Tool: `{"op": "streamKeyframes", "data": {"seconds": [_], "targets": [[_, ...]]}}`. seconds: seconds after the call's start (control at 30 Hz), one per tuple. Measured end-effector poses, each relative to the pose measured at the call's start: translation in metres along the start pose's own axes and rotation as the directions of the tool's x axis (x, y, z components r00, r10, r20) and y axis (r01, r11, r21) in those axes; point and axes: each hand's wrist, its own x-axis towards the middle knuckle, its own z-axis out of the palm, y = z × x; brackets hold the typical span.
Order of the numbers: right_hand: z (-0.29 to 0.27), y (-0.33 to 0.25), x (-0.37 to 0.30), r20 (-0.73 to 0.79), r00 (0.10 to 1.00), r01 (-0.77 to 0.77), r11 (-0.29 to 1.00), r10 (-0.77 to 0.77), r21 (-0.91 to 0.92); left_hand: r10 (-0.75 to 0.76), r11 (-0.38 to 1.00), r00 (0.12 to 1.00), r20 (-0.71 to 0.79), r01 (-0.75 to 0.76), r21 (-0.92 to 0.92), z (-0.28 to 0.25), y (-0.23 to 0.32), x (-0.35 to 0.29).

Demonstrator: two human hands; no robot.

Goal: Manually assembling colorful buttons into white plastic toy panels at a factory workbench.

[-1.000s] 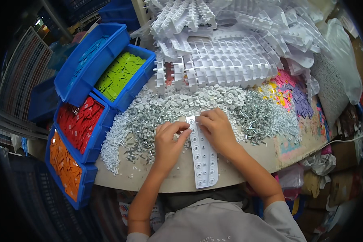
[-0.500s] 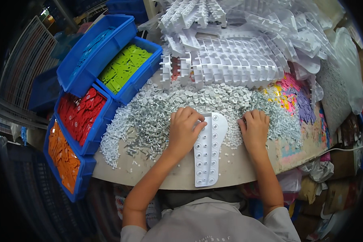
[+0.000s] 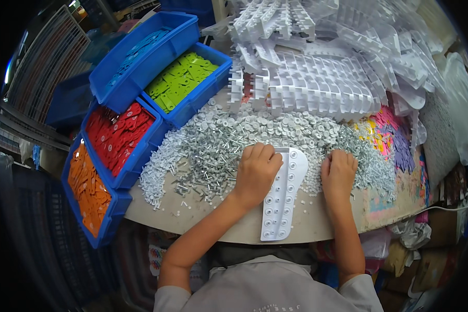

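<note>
L hand (image 3: 257, 170) curled at white panel (image 3: 278, 208) nr tabletop's (image 3: 314, 218) front edge; can't tell grip. R hand (image 3: 339, 174) fingers bent beside metal pins (image 3: 372, 164), hold unclear.

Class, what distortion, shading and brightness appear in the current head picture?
Head view: the front edge of the table bows, fisheye-style; head view: corners go black, and the lower left is murky; head view: the white strip looks bright, its round fittings distinct.
</note>
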Motion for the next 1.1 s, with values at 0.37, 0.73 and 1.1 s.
{"op": "streamKeyframes", "data": {"seconds": [0.37,0.73,1.1], "targets": [[-0.024,-0.022,-0.011,-0.047,0.998,0.051,0.881,-0.033,0.471,-0.064,0.995,0.998,0.008,0.063,0.076,-0.020,-0.016,-0.003],[-0.015,-0.067,-0.011,0.238,0.956,-0.047,0.710,-0.172,0.703,-0.267,0.929,0.964,-0.012,0.260,0.263,-0.041,-0.044,-0.032],[-0.021,-0.072,-0.009,0.107,0.940,0.228,0.828,-0.324,0.512,-0.271,0.950,0.957,-0.099,0.283,0.130,-0.042,-0.045,-0.030]]}}
